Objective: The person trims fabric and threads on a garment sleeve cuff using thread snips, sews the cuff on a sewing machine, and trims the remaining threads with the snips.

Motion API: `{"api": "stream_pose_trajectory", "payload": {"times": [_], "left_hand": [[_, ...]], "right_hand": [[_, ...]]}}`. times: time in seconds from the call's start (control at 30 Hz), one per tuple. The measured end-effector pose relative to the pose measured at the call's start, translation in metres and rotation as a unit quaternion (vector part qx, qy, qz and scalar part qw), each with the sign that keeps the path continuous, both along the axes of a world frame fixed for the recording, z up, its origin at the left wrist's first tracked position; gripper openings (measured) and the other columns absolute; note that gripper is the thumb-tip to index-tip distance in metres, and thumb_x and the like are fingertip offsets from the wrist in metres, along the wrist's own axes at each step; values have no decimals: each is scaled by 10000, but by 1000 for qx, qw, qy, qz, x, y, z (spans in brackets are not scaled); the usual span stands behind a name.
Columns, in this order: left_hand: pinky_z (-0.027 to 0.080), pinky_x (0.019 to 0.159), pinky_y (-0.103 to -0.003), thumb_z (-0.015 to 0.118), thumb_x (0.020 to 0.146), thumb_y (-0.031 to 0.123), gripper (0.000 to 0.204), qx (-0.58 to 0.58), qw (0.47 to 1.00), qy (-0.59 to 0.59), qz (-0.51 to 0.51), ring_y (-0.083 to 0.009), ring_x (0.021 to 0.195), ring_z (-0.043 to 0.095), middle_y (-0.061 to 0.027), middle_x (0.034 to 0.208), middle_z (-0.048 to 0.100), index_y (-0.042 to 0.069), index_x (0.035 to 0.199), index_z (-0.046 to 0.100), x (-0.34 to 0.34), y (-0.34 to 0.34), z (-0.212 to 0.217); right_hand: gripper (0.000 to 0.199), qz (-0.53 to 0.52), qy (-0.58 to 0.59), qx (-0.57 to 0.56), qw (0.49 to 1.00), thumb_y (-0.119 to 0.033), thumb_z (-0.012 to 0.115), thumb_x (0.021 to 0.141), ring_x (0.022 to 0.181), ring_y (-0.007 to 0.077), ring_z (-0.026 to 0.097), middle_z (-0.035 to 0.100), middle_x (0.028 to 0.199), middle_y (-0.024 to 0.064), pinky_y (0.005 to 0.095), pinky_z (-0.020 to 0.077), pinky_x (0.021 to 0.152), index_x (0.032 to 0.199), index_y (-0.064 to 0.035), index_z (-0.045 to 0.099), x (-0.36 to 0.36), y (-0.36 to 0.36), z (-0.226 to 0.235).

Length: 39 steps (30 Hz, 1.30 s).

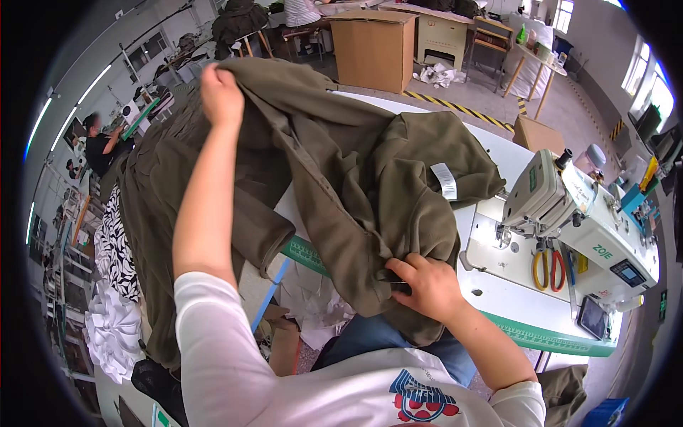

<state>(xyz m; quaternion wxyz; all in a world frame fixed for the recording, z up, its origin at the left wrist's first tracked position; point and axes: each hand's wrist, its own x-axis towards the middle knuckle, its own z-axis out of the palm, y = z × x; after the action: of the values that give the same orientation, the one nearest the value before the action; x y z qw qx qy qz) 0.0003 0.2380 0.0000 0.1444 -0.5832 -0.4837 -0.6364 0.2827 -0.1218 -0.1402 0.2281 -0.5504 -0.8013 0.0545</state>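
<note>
a white sewing machine (569, 213) stands on the white desk (498, 153) at the right, with orange-handled scissors (548, 267) lying on its bed. a large cardboard box (373, 46) sits far off on the floor, and patterned fabric (117, 249) is piled at the left.

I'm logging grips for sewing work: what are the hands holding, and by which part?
Both hold the olive garment: left hand lifts an upper edge, right hand pinches a lower fold.
</note>
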Motion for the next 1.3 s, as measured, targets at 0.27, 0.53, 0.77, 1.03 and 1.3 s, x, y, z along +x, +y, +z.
{"api": "stream_pose_trajectory", "payload": {"times": [0.27, 0.53, 0.77, 1.03, 1.3], "left_hand": [[492, 812, -299, 656, 899, 354, 277, 161, 942, 251, 152, -203, 933, 649, -51, 1023, 692, 102, 996, 716, -77, -139, 143], [428, 961, -342, 581, 946, 282, 262, -76, 893, 428, -118, -253, 1106, 578, -95, 1150, 637, 88, 1104, 660, -89, -53, 131], [494, 670, -226, 698, 857, 262, 269, -545, 768, 299, -154, -92, 795, 645, -48, 847, 689, 66, 1040, 672, -86, -133, 68], [497, 799, -413, 685, 772, 281, 330, -387, 790, 469, -78, -331, 988, 593, -135, 1006, 570, 37, 975, 597, -88, -218, -92], [488, 627, -346, 446, 978, 366, 368, -182, 970, -129, -92, -166, 769, 545, -83, 968, 598, 60, 1151, 558, -119, -132, 79]], "right_hand": [[297, -203, 136, 104, 964, -135, 715, 716, 707, 276, 629, 635, 885, 107, 387, 509, 633, 992, -82, 618, 49, 22, -29], [266, -335, 505, 95, 790, -245, 598, 932, 791, 155, 570, 620, 899, 44, 286, 467, 723, 1062, -12, 592, 105, 90, -67], [293, -299, 736, 27, 606, -295, 534, 971, 934, 199, 613, 609, 1050, 67, 355, 518, 827, 1140, -56, 511, 108, 85, -55], [771, -116, 112, 151, 975, -332, 864, 622, 890, 330, 631, 587, 1123, 152, 409, 511, 748, 1238, -37, 506, 59, 46, -34], [312, -126, 514, -162, 833, -325, 508, 976, 590, 135, 574, 712, 962, 110, 242, 444, 549, 1037, -31, 592, 66, 153, 60]]}}
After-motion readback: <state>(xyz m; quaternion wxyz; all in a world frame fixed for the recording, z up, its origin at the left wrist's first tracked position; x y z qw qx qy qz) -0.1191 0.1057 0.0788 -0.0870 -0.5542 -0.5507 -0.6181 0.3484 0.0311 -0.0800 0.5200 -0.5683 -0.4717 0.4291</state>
